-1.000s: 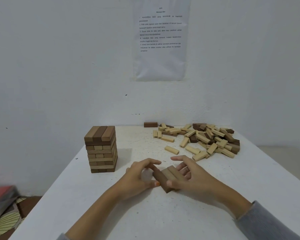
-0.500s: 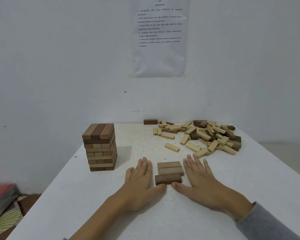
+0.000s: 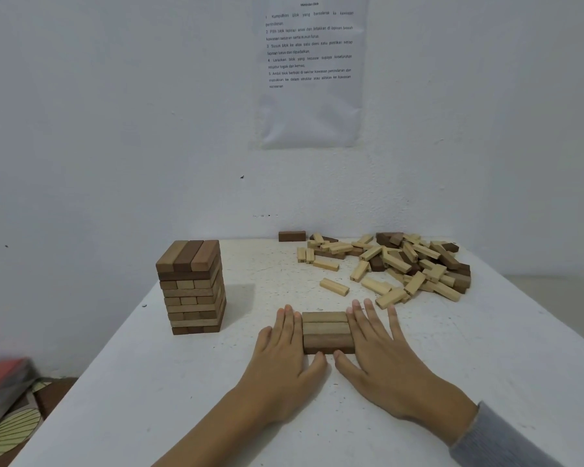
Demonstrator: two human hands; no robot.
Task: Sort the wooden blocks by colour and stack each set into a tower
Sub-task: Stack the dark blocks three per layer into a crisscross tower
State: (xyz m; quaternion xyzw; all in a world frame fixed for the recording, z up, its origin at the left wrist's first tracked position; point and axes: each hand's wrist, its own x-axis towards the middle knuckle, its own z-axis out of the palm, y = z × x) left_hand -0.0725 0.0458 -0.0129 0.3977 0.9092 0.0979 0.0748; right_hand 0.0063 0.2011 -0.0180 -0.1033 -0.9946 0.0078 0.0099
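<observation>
Where left hand (image 3: 285,352) and right hand (image 3: 381,348) flank the blocks (image 3: 326,332), ends hide.

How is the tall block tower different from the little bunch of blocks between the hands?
The tower stands many layers high; the bunch is one flat layer of three blocks. No hand touches the tower; the left hand and right hand flank the bunch. Both are brownish wooden blocks.

A white, speckled surface (image 3: 486,348) carries a brown tower (image 3: 192,288) on the left and a loose heap (image 3: 402,264) of pale and dark blocks at the far right. Three brown blocks (image 3: 327,332) lie side by side in the near middle, with the left hand (image 3: 284,352) and right hand (image 3: 381,348) flat against their ends.
</observation>
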